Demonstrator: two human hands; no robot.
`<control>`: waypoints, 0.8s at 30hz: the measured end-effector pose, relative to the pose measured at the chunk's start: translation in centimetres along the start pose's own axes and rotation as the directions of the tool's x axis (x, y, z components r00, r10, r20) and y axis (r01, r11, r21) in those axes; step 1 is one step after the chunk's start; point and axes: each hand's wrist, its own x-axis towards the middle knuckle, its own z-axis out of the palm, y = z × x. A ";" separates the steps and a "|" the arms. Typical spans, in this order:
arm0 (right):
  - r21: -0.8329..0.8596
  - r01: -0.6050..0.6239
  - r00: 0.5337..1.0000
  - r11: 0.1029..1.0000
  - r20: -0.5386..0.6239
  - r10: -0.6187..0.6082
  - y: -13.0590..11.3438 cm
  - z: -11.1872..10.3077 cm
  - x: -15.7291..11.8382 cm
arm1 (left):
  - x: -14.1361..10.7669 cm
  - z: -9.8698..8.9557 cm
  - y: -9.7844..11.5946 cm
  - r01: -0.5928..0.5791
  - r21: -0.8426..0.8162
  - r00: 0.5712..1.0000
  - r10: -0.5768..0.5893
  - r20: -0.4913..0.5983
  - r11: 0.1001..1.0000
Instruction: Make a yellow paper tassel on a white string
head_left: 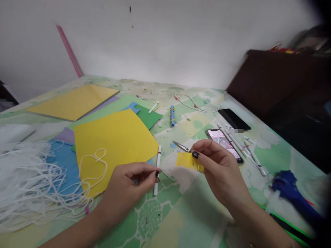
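My right hand (218,165) is closed, thumb and fingers pinching a small yellow paper piece (184,160) with short slits near its right part. My left hand (137,181) is closed in a pinch, and a thin white cord (169,176) trails from its fingertips over the tablecloth. Partly behind those fingertips lies a white marker (158,156) with a dark band. Scissors (181,146) rest beyond the yellow piece, their handles hidden by my right hand. Farther back is a small rolled blue tube (172,116) with yellow bands and dark dots.
A large yellow sheet (113,144) overlaps blue and green sheets. Tangled white cords (31,186) spread at left. A lit phone (219,136), several white markers (254,160), a black flat device (234,119) and a blue tool (292,193), blurred, lie at right. A wall stands behind.
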 end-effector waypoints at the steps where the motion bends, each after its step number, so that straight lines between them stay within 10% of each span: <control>1: 0.012 0.017 1.000 1.000 -0.020 -0.017 -0.4 0.0 0.1 | -0.1 0.0 0.0 -0.023 0.017 1.000 0.023 0.013 1.000; 10: -0.102 0.261 0.965 0.960 0.012 -0.261 -5.7 2.7 1.4 | -0.2 -0.5 -0.1 -0.171 -0.029 0.985 0.169 -0.045 0.985; 19: -0.241 0.572 0.820 0.784 0.147 -0.553 -10.9 7.5 2.3 | 0.7 -1.6 -0.4 -0.155 -0.082 0.986 0.149 -0.075 0.984; 24: -0.213 0.401 0.905 0.891 0.239 -0.351 -7.6 6.0 3.0 | 0.8 -2.0 -0.7 -0.104 -0.109 0.983 0.086 -0.160 0.989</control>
